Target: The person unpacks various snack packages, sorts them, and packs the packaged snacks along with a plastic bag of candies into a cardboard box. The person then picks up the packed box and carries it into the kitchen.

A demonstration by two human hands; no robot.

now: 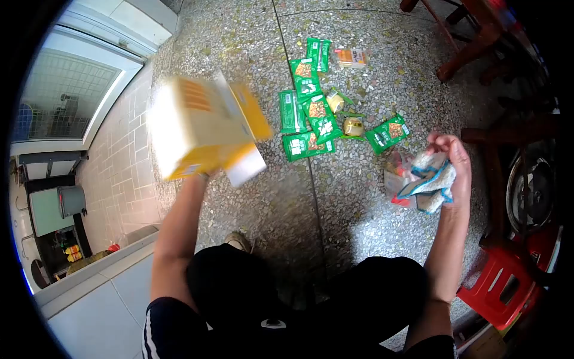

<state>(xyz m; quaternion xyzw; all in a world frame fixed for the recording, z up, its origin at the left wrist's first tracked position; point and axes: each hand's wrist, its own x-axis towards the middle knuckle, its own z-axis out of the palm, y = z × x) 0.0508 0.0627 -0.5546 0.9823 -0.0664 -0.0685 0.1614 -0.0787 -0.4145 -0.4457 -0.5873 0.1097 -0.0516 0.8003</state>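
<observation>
My left hand (204, 176), mostly hidden by the box, holds up a yellow and white cardboard box (200, 122). The box is blurred by motion, tilted, with its flaps open toward the right. In my right hand (459, 161) is a white cloth with blue edging (435, 182), the fingers curled beside it. A clear plastic packet with red parts (396, 176) is right against the cloth; whether I hold it too I cannot tell. Between my hands several green packets (323, 116) lie on the floor, some overlapping. Two small yellow-wrapped pieces (353, 126) are among them.
A flat orange-and-white packet (351, 58) lies at the far end of the speckled stone floor (227, 36). Wooden furniture legs (472, 54) and a red plastic stool (499, 287) stand on the right. At left are a glazed door (72, 90) and a low tiled ledge (107, 293).
</observation>
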